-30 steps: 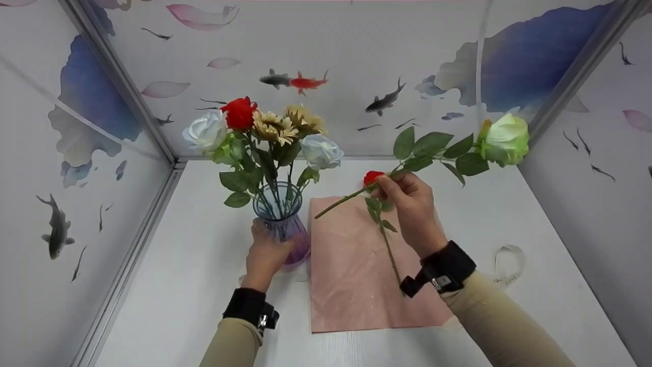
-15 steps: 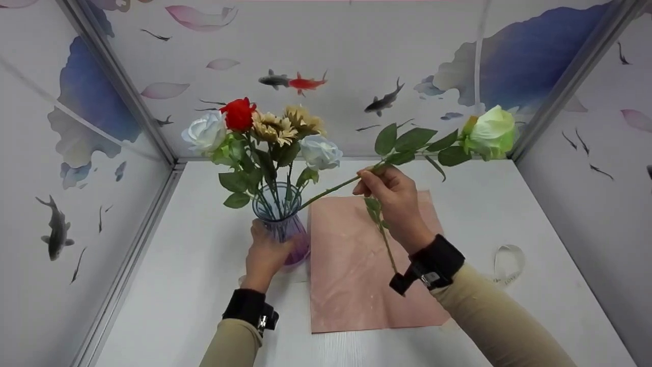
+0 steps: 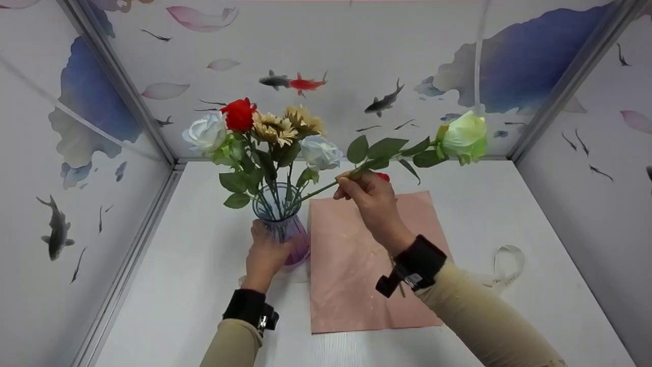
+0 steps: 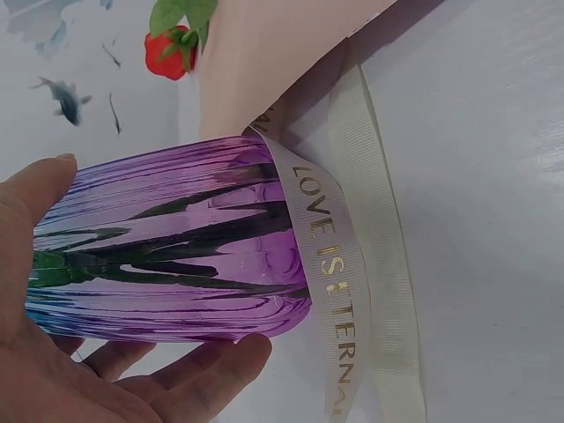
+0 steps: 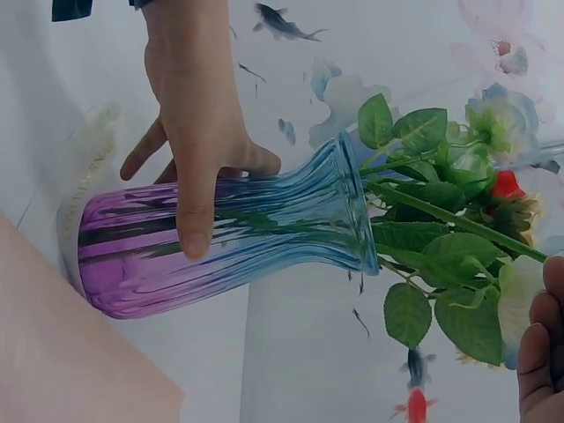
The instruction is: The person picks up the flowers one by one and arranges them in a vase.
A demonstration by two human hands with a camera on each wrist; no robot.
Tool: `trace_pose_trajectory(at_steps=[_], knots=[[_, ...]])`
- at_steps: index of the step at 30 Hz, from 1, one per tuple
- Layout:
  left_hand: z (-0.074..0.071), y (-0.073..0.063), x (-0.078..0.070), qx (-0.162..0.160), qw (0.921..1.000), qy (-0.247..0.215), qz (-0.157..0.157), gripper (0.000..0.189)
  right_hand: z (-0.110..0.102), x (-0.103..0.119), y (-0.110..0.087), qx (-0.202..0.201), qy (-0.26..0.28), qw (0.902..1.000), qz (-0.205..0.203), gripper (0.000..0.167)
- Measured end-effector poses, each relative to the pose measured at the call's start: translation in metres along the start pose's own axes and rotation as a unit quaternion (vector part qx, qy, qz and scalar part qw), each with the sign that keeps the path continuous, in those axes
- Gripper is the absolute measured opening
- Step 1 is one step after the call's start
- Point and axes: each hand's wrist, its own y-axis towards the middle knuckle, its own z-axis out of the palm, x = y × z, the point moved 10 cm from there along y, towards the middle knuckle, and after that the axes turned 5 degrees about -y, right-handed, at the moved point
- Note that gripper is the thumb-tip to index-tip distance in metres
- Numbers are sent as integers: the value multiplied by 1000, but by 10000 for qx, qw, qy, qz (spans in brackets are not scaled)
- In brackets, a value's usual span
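A blue-and-purple ribbed glass vase (image 3: 293,239) stands upright left of centre, and my left hand (image 3: 267,255) grips its body from the left. In the left wrist view the thumb and fingers curl round the vase (image 4: 176,247). Inside it are a red rose (image 3: 238,115), pale blue-white roses (image 3: 321,152) and beige sunflowers (image 3: 275,127). My right hand (image 3: 372,204) pinches the stem of a pale green rose (image 3: 462,136), its bloom pointing right. That rose's stem slants down left, its lower end inside the vase mouth, as the right wrist view also shows.
Pink wrapping paper (image 3: 351,285) lies right of the vase. On it lies another red rose (image 3: 383,177), mostly hidden behind my right hand and wrist. A pale ribbon loop (image 3: 509,262) lies at right; lettered ribbon (image 4: 326,264) runs by the vase base. Patterned panels enclose the table.
My right hand has moved left with the green rose, bringing its stem end from over the paper into the vase mouth. The left hand has stayed on the vase.
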Motion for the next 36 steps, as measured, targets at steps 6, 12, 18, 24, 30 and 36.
trace_pose_trajectory(at_steps=[6, 12, 18, 24, 30, 36], knots=[[-1, 0, -1, -7, 9999, -118, 0, 118, 19, -8, 0, 334, -361, 9985, 259, 18], [-1, -1, -1, -8, 9996, -295, -44, 120, 35, -12, 0, 628, -1281, 9895, 241, 19], [-1, -1, -2, -47, 9996, -282, 73, 119, 60, -13, 1, 1153, -2025, 9725, -15, 20], [-1, -2, -3, -53, 9995, -225, 237, 118, 80, -20, 5, 1331, -2538, 9581, -11, 22], [-2, -2, -3, -86, 9991, -313, 257, 116, 90, -23, 6, 1436, -2819, 9486, 32, 24], [-1, -1, -1, -132, 9992, -274, 241, 114, 91, -19, 7, 1383, -2654, 9542, -22, 25]])
